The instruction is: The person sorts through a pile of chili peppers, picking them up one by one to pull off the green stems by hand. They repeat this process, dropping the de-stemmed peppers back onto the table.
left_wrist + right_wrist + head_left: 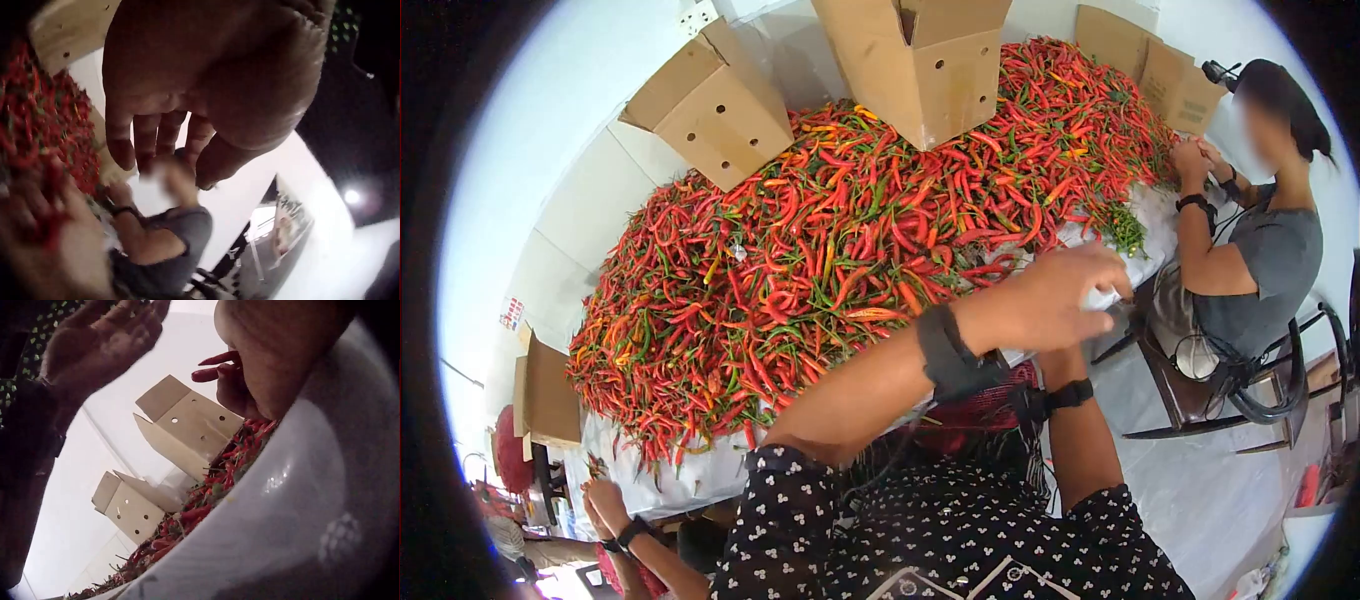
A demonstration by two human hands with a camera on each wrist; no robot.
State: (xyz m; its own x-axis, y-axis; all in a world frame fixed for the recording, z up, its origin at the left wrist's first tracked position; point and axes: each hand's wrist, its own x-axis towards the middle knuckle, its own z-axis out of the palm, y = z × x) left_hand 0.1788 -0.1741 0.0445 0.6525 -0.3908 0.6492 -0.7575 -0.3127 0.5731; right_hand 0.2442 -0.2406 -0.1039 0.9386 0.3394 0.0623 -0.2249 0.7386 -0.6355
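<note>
My left hand (1045, 300) reaches across in front of me, fingers loosely bent; the left wrist view shows nothing in its palm. Just behind it, and mostly hidden by it in the head view, is my right hand (262, 375). Red chili peppers (212, 367) stick out from between the fingers of that right hand, which grips them. In the left wrist view the right hand (69, 250) is blurred, with red in its grasp. Beyond both hands a large heap of red, orange and green chilies (840, 240) covers the table.
Cardboard boxes (725, 115) with round holes stand in the heap along the wall. A small pile of green pieces (1122, 228) lies on the white sheet (1155, 215). At right sits another person (1250, 250); another person's hands (605, 505) show at lower left.
</note>
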